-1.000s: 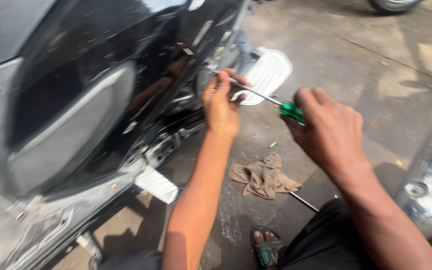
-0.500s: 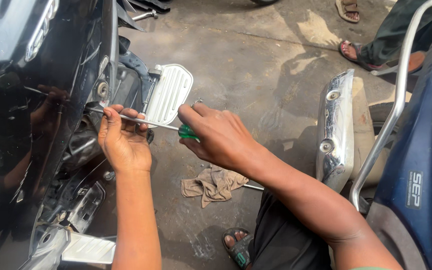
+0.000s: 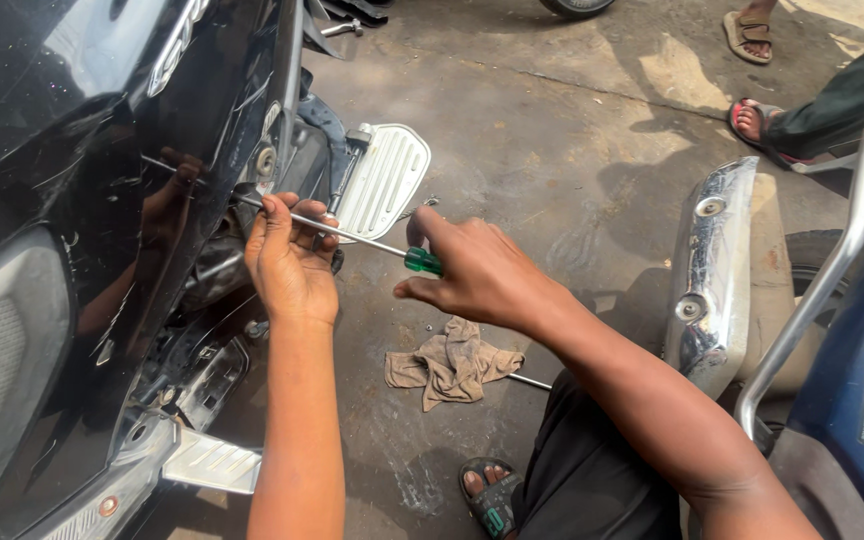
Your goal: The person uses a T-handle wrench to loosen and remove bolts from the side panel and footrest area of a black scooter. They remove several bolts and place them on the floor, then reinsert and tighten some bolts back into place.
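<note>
Right hand grasps green-handled screwdriver; left hand pinches its shaft beside black scooter panel.

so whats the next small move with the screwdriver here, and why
Probably keep the shaft steady and turn the handle. The right hand grips the green handle of the screwdriver, the left hand pinches its metal shaft, and the tip already sits against the black scooter body near a round fitting. Whether the tip is seated in a screw head cannot be seen.
</note>
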